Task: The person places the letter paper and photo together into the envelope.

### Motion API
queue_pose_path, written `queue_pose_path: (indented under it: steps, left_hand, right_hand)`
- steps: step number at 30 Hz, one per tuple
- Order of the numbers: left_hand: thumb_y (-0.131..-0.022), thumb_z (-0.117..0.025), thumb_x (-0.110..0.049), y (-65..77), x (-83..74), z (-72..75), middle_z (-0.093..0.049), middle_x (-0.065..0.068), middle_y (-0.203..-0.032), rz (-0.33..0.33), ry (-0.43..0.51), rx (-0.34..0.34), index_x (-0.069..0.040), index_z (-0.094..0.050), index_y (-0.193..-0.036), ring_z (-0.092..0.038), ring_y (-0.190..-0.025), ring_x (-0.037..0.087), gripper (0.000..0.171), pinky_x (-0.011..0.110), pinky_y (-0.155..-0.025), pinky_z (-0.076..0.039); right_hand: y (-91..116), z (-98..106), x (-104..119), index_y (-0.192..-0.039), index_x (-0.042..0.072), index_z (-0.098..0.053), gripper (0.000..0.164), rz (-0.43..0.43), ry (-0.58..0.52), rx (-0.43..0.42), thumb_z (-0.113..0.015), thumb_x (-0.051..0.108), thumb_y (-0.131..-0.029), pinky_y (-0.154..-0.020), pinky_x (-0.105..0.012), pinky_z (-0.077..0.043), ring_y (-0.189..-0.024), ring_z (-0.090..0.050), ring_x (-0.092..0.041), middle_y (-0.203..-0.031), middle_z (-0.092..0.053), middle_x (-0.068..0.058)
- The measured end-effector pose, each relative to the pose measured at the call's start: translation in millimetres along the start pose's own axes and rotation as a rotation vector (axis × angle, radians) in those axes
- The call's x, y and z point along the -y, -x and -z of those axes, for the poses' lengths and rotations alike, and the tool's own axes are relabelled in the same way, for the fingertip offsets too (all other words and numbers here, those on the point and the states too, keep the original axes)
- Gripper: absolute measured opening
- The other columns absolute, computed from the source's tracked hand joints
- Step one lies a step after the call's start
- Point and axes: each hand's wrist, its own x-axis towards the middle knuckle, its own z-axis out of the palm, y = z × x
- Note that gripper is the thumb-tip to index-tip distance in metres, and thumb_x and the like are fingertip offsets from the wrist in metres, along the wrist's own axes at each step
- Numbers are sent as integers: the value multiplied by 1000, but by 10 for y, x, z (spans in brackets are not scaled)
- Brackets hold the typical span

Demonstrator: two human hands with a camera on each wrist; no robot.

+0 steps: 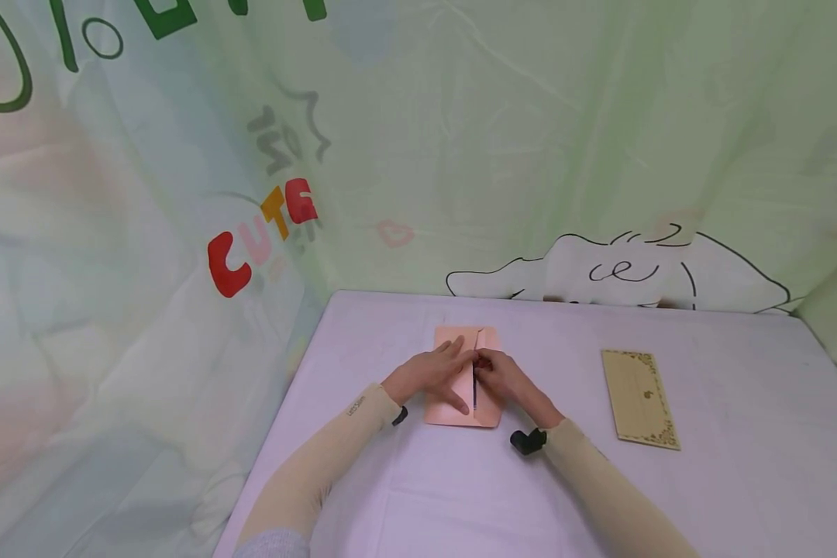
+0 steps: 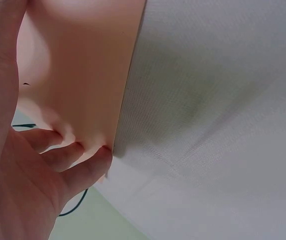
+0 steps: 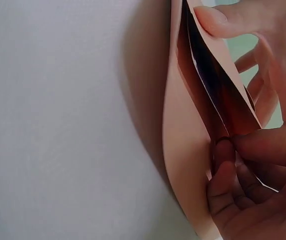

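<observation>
- The pink envelope (image 1: 463, 381) lies on the desk (image 1: 739, 496) near the middle of the far edge, its long sides running away from you, its two side flaps meeting along a centre line.
- Your left hand (image 1: 428, 373) lies flat on the left half, fingers straight and spread; the left wrist view shows the fingertips (image 2: 90, 162) reaching the envelope's edge. Keep that pressure even, so the paper does not slide on the cloth.
- Your right hand (image 1: 504, 373) pinches the edge of the right flap between thumb and fingers (image 3: 225, 155), lifting it so the dark inside shows. Hold close to the edge, a narrow pinch, not a fistful of paper.
- Judging from the gap, the flap stands only slightly open; lift it along its whole length rather than at one point, or it may crease crookedly.
- Keep the left fingers clear of the centre line, so that they do not pin the flap you are raising.
- The tan card (image 1: 640, 397) lies well apart, toward the right edge of the desk, within reach of the right hand.
</observation>
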Motion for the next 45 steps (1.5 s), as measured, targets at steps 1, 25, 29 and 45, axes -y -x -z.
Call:
queue_pose_path:
  steps: [1,25,29,45]
  left_hand:
    - [-71,-68,-81,2,0,1,-5,13,-170,-1,2,-2,-30,-13,-161,-19,-156,32,118,50,-111,-43]
    - [-71,-70,-78,9,-13,4,-6,14,-170,0,10,-9,-30,-14,-161,-19,-155,35,115,52,-108,-46]
    - [-71,-71,-77,7,-18,10,-7,14,-170,-1,18,-10,-31,-17,-159,-20,-155,35,113,53,-106,-47]
    - [-69,-70,-80,10,-30,45,-9,13,-170,13,-6,7,-31,-22,-157,-22,-155,34,112,52,-108,-46]
  right_hand:
    - [-3,-4,4,-124,-7,-62,29,-4,3,0,-57,1,-96,-90,-47,-53,-96,-64,-27,-109,-69,-19]
    - [63,4,28,-130,-9,-58,35,-8,-18,-35,-59,0,-96,-94,-51,-53,-106,-67,-36,-119,-67,-25]
    - [113,32,22,-132,-9,-57,38,-5,-16,-41,-58,0,-96,-94,-51,-53,-107,-67,-39,-123,-65,-27]
    - [527,348,-85,-140,-5,-51,48,-96,-12,-87,-63,18,-100,-93,-50,-54,-108,-66,-36,-127,-63,-26]
